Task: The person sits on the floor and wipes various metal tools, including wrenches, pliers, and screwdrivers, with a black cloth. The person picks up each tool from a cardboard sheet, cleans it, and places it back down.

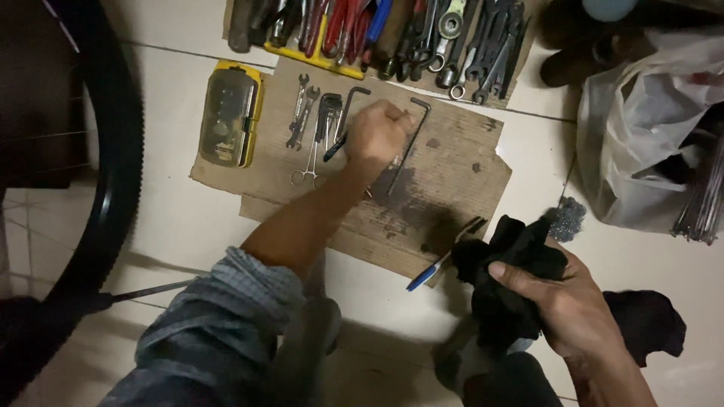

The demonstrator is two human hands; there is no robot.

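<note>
A bicycle tyre [113, 151] curves down the left side, standing on the tiled floor [181, 226]. A white plastic bag [641, 128] slumps at the right, with a bundle of thin metal rods [705, 203] beside it. In the middle lies a sheet of cardboard [452, 173], stained dark near its centre. Along the top a row of spanners and pliers [392, 34] is laid out. A yellow bit case [228, 114] sits on the cardboard's left end, with small spanners [300, 113], a folding key set [327, 117] and forceps [308, 169] next to it.

The right hand [566, 301] is clamped on a black rag [513, 279], low at the right, off the cardboard. A toothbrush [445, 260] lies just left of it at the cardboard's edge, and steel wool [567, 218] just above.

The left hand [377, 132] is closed in a fist over the cardboard, among the hex keys. 1 long hex key [411, 143] lies just right of it and another [351, 105] just left; whether the fist actually grips a tool I cannot tell.

Risk, as I judge it: the tools are packed close, so lifting 1 could drag or scatter its neighbours, and a greasy hand could let a thin key slip onto the tiles.
</note>
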